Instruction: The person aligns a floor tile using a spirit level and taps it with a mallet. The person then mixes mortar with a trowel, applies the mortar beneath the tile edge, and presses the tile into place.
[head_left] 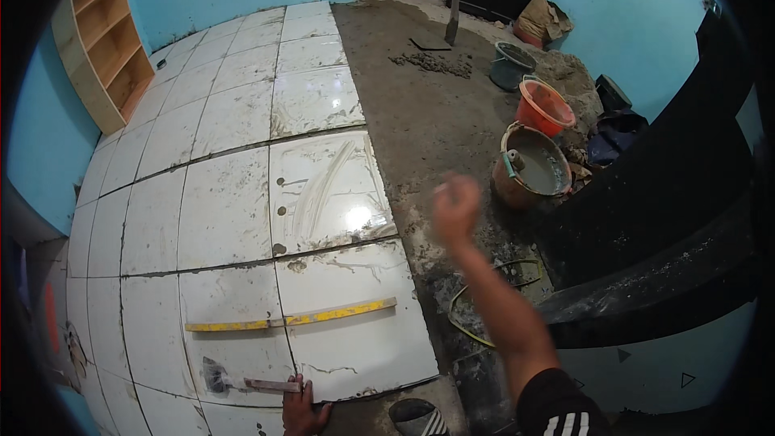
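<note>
My left hand [303, 413] rests at the near edge of the white floor tiles, fingers stretched and thumb apart. Its fingertips are by the handle end of a trowel [270, 386], which lies flat with its grey-smeared blade to the left. My right hand [458, 208] is in the air right of the tile edge, over the bare mortar floor. Motion smears its fingers, though they look curled. A yellow spirit level [343, 312] lies across two tiles [355, 355] beyond my left hand. A bucket of grey, wet slurry [537, 163] stands just beyond my right hand.
A red bucket [546, 105] and a dark bucket [514, 64] stand behind, beside a sand heap [569, 77]. A long-handled tool [454, 0] stands upright near loose mortar [436, 64]. Wooden shelves [109, 32] are at the far left. A shod foot [417, 417] shows below.
</note>
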{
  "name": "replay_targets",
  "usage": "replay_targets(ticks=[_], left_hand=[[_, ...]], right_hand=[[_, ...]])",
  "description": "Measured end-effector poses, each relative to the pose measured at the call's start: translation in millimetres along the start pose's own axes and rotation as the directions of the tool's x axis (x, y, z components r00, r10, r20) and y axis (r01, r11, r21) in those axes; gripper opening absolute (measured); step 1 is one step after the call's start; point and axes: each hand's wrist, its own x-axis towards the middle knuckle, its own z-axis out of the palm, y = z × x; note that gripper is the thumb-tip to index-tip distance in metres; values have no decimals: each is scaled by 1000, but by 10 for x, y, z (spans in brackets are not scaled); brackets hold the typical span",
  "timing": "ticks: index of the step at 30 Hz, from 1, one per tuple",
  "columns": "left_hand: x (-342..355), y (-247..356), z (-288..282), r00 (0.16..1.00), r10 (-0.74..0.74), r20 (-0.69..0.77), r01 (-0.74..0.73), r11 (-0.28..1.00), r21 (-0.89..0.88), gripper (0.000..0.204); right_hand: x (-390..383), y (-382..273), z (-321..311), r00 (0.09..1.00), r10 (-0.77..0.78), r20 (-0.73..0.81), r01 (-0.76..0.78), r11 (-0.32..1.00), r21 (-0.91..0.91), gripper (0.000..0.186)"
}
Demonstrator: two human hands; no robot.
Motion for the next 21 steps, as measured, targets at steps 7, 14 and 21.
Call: replay_targets(ticks=[7,14,21], left_hand=[[124,203,-127,998,6,-70,-2,999,54,70],[286,159,109,999,13,44,-12,999,-36,88],[-89,-98,8,990,-89,110,86,996,37,94]], right_hand=[[1488,1149,-914,852,514,-101,-465,652,-599,73],[2183,2451,-1117,880,427,207,-386,898,-210,77],[1836,2045,-617,731,682,0,-653,700,-291,60]])
